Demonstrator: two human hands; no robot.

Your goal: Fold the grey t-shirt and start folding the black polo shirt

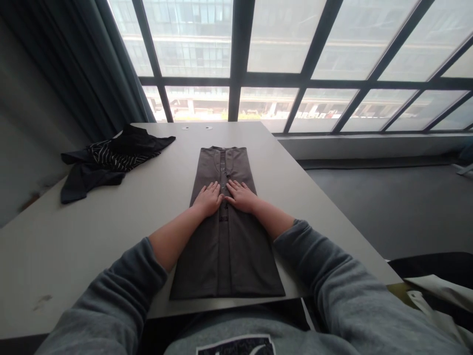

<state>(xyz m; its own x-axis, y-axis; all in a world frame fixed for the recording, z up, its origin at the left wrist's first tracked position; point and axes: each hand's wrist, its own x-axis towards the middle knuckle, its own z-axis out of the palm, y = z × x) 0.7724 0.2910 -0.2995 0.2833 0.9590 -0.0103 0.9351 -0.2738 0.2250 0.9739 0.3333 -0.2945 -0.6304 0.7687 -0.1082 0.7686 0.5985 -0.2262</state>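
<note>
A dark grey-brown garment (pixel 244 256), its two sides folded in toward a middle gap, lies flat and lengthwise on the white table (pixel 144 197). Dark print shows in the gap between the folded sides. On the left fold rests my left hand (pixel 209 198), palm down with fingers stretched out. My right hand (pixel 241 195) lies flat on the right fold, fingers spread, its thumb near the left one. Neither hand grips the cloth. The garment's near edge sits close to the table's front edge.
A crumpled black garment (pixel 125 148) with white stripes lies at the table's far left. Two small round fittings are at the back edge. Large windows (pixel 273 103) stand beyond, and a dark curtain (pixel 92 64) hangs at left. Cloth items (pixel 439 301) lie beside the table at lower right.
</note>
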